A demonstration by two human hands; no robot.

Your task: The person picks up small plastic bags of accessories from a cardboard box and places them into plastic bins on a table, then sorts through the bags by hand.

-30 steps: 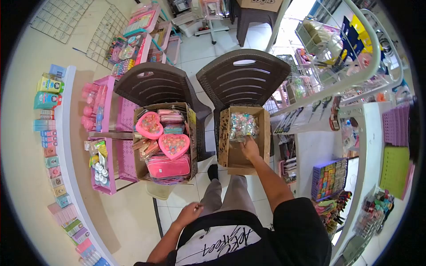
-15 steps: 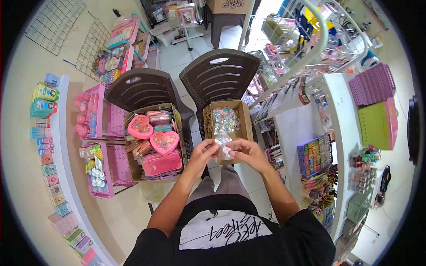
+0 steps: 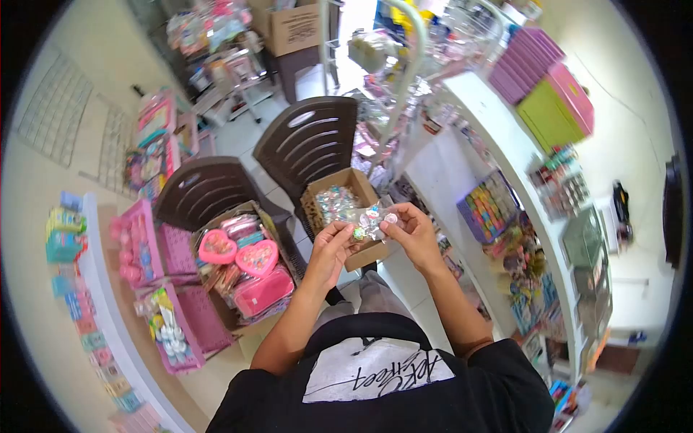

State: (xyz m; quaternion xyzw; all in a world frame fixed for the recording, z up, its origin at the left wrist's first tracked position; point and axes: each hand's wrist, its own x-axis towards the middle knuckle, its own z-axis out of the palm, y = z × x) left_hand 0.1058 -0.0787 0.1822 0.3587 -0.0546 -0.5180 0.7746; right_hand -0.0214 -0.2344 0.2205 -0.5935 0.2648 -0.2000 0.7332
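— What have the hands got there, close to the body?

— A small clear packet [image 3: 372,223]. The left hand [image 3: 328,252] pinches its left side and the right hand [image 3: 419,237] its right, each grip closed, thumb against fingers.

— Why both hands?

— To keep it flat, I'd say; the little round pieces inside show face-up that way. It's up over the near side of the small carton [image 3: 367,255], apart from the other packets [image 3: 336,203] heaped inside.

— And that carton's on a chair?

— On the right-hand chair [image 3: 310,136], which probably brings it within easy reach. To the left, the fuller carton [image 3: 250,329] stands before the left-hand chair [image 3: 207,193]. Two heart-shaped cases [image 3: 257,258] lie on top there, likely because the pink pouch [image 3: 264,293] and the rest fill it so high.

— Anything farther back?

— A brown box [image 3: 294,30] on a dark stand [image 3: 292,66], beyond both chairs.
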